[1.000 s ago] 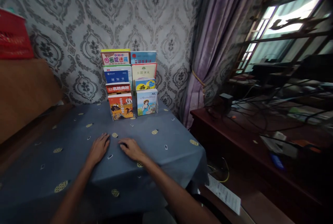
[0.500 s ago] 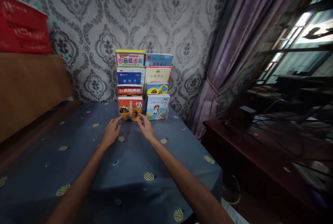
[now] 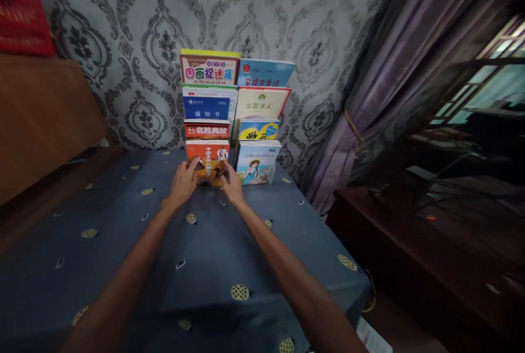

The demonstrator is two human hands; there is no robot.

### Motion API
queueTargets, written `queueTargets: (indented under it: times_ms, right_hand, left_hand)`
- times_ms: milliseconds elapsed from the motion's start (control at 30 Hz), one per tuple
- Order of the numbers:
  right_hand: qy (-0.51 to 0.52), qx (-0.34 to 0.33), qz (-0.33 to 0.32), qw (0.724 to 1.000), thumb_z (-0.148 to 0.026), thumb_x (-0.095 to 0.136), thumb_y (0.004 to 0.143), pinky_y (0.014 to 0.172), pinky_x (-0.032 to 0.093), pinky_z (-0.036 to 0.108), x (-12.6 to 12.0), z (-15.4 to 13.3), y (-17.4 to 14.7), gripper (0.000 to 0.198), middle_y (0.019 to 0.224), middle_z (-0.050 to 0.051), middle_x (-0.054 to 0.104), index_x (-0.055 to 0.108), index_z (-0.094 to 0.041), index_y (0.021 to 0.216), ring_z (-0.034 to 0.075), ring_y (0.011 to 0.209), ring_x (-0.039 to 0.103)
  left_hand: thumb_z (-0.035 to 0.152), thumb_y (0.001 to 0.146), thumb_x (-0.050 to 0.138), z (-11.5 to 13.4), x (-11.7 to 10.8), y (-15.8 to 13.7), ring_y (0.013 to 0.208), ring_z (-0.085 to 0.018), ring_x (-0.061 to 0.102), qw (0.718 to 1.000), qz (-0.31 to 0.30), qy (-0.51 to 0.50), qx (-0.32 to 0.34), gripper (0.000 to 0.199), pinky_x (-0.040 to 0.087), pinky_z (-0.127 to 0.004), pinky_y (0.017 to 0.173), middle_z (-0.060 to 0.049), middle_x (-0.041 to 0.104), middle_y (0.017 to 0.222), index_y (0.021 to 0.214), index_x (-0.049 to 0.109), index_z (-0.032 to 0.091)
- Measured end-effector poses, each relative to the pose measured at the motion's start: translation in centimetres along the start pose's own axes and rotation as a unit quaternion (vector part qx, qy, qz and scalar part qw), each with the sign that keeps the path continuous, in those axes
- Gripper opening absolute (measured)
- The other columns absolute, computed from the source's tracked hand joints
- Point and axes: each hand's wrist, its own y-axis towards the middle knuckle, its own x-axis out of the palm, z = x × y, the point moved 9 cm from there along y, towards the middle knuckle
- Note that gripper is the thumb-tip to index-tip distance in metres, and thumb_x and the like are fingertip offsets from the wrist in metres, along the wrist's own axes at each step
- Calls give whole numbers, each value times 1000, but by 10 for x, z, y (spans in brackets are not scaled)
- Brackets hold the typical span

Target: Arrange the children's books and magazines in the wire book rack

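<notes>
An orange book [image 3: 207,152] with an illustrated cover stands upright in the front left slot of a stepped book display. At its left edge my left hand [image 3: 183,182] is closed, the thumb lying over the cover. My right hand [image 3: 233,184] grips the right edge the same way. Behind rise a red book [image 3: 207,131], a dark blue booklet [image 3: 206,108] and a yellow-edged picture book [image 3: 210,70]. To the right is a light blue book [image 3: 257,165] with a girl on its cover. The fingers behind the orange book are hidden.
Under the display is a table with a dark blue patterned cloth [image 3: 205,265]. A patterned wall [image 3: 320,68] stands behind. A brown box [image 3: 45,117] carries a red basket [image 3: 24,11] at left. Purple curtain [image 3: 348,112] and a dark red desk [image 3: 394,243] are at right.
Both hands have moved forward and up onto the sides of the orange book and closed on it. My view has come nearer to the display.
</notes>
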Motion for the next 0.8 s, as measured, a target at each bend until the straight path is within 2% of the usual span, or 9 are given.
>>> queueTargets:
  times_ms: [233,400,500,667,800]
  right_hand:
    - [12,-31,19,999,-16,45,87,112,44,45,3,9,-15,62,137,12,64,42,-16,149,24,126,59]
    - [-6,-75,13,997,-15,42,89,118,39,46,7,12,-30,68,150,14,52,32,-15,156,24,138,50]
    - [-28,-82,6,996,-13,41,88,121,36,46,10,14,-33,72,156,11,46,27,-18,159,22,145,42]
    - [-58,-88,2,994,-10,40,89,124,32,46,14,14,-36,75,160,8,40,23,-19,161,20,151,33]
    - [-72,-87,3,994,-10,39,90,124,33,47,16,13,-37,73,159,9,42,24,-19,161,21,151,33]
  left_hand:
    - [11,92,42,3,7,-5,99,-22,54,1000,11,-4,-1,62,48,-38,95,-8,54,104,153,38,23]
    - [12,92,42,6,16,-10,98,-24,56,999,3,50,-19,65,48,-38,91,-9,56,104,156,32,22]
    - [13,93,42,7,19,-11,98,-24,57,995,0,98,-31,66,48,-37,88,-9,59,104,157,29,22]
    - [15,95,41,10,20,-11,100,-25,59,990,-15,138,-38,66,47,-36,85,-10,62,106,159,25,23]
    - [15,95,41,10,19,-11,100,-25,60,989,-13,141,-41,65,47,-35,83,-10,63,105,158,26,23]
